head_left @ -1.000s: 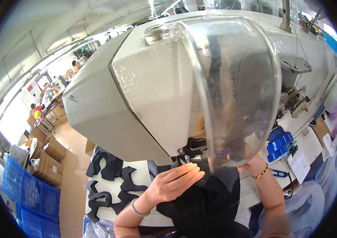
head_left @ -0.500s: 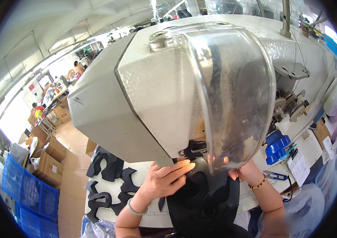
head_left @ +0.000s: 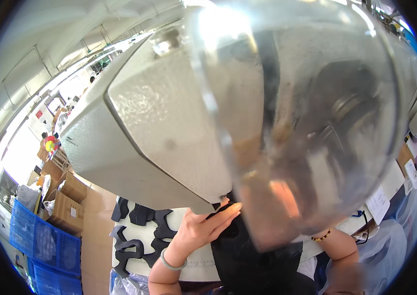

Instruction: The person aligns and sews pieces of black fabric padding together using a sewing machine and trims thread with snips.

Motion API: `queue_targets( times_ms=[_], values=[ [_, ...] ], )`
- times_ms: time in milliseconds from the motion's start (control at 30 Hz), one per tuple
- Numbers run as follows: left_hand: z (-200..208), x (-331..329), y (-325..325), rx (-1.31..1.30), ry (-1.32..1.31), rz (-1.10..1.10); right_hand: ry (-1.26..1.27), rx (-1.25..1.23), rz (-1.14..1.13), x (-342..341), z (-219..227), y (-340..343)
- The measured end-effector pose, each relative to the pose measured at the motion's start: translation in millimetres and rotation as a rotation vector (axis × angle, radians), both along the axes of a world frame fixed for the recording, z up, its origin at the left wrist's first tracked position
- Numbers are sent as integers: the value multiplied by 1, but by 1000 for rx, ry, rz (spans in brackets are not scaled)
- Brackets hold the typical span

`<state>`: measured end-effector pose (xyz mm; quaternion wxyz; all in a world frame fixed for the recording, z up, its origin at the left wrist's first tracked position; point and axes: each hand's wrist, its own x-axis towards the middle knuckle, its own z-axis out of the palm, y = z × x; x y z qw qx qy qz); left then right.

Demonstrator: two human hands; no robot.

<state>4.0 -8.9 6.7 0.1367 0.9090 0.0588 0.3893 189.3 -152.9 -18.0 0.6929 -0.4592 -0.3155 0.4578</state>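
Observation:
A dark, soft-looking black piece [head_left: 257,260] lies under the pale head of an industrial sewing machine [head_left: 169,132] and hangs toward me. At its left edge, close beneath the machine head, my left hand [head_left: 201,228] has its fingers together and closed on the material. A clear curved shield [head_left: 316,123] fills the upper middle and right of the view. Behind it, my right hand [head_left: 316,231] is at the right side of the piece. Blur and reflections in the shield hide its fingers. The needle area is mostly covered too.
Several cut black pieces [head_left: 129,248] lie on the white table [head_left: 201,268] left of my left arm. Blue plastic crates [head_left: 41,236] and cardboard boxes [head_left: 66,211] stand on the floor at left. Paper [head_left: 378,204] and clear plastic bags [head_left: 390,250] are at right.
The shield and machine head look much larger and closer as my view has moved in. My right hand's fingers, partly seen before, are now obscured by the shield. My left hand stays at the piece.

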Motion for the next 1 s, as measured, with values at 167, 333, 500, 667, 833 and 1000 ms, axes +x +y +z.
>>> queue_targets(
  times_ms=[167, 333, 500, 667, 833, 1000],
  values=[
    [0, 0, 5, -207, 29, 57, -236, -10, -45, -3, -4, 1],
    [11, 5, -3, -554, -64, 28, -226, 129, 58, 2, -31, -3],
    [7, -9, -21, -274, -13, 275, -318, 37, 138, 5, -21, 2],
    [6, 2, -57, 245, 30, 140, -564, 95, 117, 12, -27, 1],
    [-14, 13, -51, 468, 88, 190, -587, 189, 187, 30, -50, -2],
    [-20, 22, -41, 483, -39, 183, -1178, 229, -206, 36, -40, -7]
  ],
)
